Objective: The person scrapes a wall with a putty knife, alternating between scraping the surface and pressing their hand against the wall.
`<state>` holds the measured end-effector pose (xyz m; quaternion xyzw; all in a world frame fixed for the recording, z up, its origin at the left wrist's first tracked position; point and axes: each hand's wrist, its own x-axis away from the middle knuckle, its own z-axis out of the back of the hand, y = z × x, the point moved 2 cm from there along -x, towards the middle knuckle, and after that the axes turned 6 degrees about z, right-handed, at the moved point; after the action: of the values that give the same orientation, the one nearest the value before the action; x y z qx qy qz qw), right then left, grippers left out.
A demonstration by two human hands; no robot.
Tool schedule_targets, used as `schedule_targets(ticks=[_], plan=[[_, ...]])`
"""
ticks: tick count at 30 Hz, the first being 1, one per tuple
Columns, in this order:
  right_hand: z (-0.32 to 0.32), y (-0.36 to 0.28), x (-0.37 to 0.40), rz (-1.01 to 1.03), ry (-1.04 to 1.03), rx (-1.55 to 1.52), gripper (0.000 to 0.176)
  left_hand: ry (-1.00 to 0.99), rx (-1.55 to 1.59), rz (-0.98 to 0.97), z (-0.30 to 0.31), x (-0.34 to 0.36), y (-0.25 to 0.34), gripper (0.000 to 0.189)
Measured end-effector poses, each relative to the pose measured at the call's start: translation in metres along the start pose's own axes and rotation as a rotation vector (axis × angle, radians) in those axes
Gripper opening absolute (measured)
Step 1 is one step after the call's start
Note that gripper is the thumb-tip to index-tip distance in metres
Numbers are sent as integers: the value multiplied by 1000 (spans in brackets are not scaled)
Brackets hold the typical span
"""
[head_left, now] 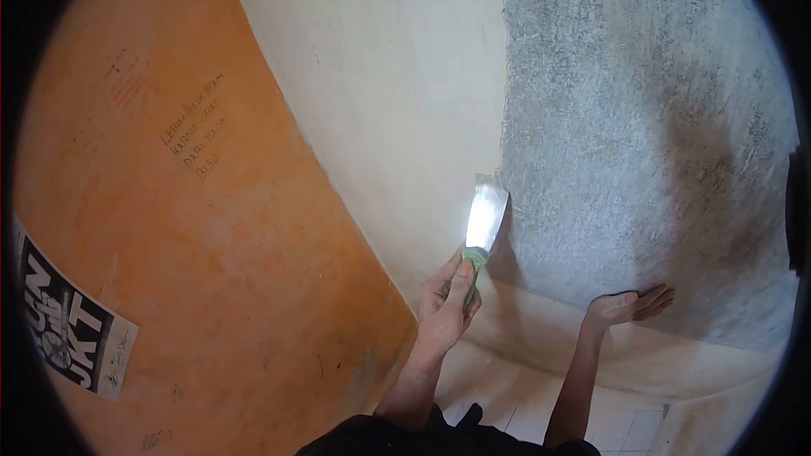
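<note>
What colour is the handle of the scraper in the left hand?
The handle of the scraper is pale green; the head view shows it best.

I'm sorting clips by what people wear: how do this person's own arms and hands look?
The left hand and right hand are bare: no gloves, rings or watch show. Both forearms are uncovered, with pale specks on the left one. Black clothing shows at the bottom edge.

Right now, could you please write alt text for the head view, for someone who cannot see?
The left hand holds a scraper where cream wall meets a grey patch; the open right hand is by the patch. An orange wall with handwriting stands left.
</note>
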<state>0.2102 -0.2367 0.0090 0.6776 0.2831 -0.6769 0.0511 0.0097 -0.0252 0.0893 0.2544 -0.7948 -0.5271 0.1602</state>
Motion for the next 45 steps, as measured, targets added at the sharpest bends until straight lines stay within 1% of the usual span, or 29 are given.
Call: schedule_targets(ticks=[3, 5, 7, 8, 10, 11, 13, 14, 15, 16, 17, 19, 21, 23, 25, 27, 30, 31, 32, 33, 35, 37, 40, 41, 43, 44, 45], plan=[[9, -2, 3, -49, -57, 44, 68, 31, 7, 15, -11, 3, 28, 47], [8, -2, 3, -63, -60, 29, 69, 5, 36, 17, -9, 3, 14, 47], [11, 0, 4, -58, -59, 27, 68, 90, 6, 48, -13, 9, 8, 39], [8, -1, 3, -62, -53, 20, 68, 75, 8, 39, -18, 1, 13, 39], [11, -1, 5, -61, -64, 22, 67, 53, 38, -52, -27, -8, 38, 38], [9, -2, 3, -62, -62, 18, 66, 47, 42, -57, -29, -8, 45, 38], [12, -3, 3, -26, -55, 14, 65, 3, 21, -133, -34, -4, 52, 34], [11, -2, 0, -3, -47, 4, 64, -19, 14, -57, -24, 3, 38, 33], [11, -2, -1, 1, -33, 5, 64, -29, 20, -67, -18, 8, 26, 33], [10, -3, 0, -21, -39, 45, 65, -33, 41, -7, -11, 10, 18, 34], [9, -5, 2, -47, -52, 89, 65, -36, 58, 60, -6, 10, 13, 35], [13, -3, 9, -58, -72, 81, 65, -5, 25, 95, -8, 7, 23, 39], [6, -3, 3, -65, -62, 68, 66, -74, 52, 50, -5, 4, 30, 36], [10, -5, 5, -59, -64, 67, 65, -71, 25, 67, 5, 6, 20, 35], [10, -3, 3, -44, -55, 71, 63, -74, 9, 70, 3, 1, 15, 33], [13, -7, 10, -43, -58, 75, 62, -135, 35, -108, -5, -12, 26, 36], [11, -1, 8, 17, -17, 45, 57, -146, 6, -150, -15, -12, 53, 36], [11, -3, 5, 22, -5, 36, 57, -147, 12, -165, -10, -9, 44, 36], [11, -6, 3, 13, -15, 64, 56, -117, 3, -136, 0, -3, 24, 34], [13, -11, 3, -5, -28, 96, 55, -89, -15, -105, 5, 3, 20, 32], [15, -19, 2, -22, -36, 106, 55, -79, -12, -97, 4, -8, 19, 33], [16, -16, 3, -12, -16, 48, 54, -131, -2, -198, -9, -15, 46, 39], [15, -10, 5, 30, 5, 59, 54, -147, 24, -165, 0, -11, 33, 40], [12, -10, 0, 28, 26, 53, 54, -156, 25, -186, 1, -9, 22, 40], [14, -14, 3, 25, 27, 72, 53, -62, 21, -136, 7, -2, 7, 34], [13, -16, 6, 21, 20, 80, 53, -109, 56, -124, 7, -8, 2, 33], [13, -18, 4, 13, 15, 75, 53, -108, 62, -104, 2, -12, 18, 33]])
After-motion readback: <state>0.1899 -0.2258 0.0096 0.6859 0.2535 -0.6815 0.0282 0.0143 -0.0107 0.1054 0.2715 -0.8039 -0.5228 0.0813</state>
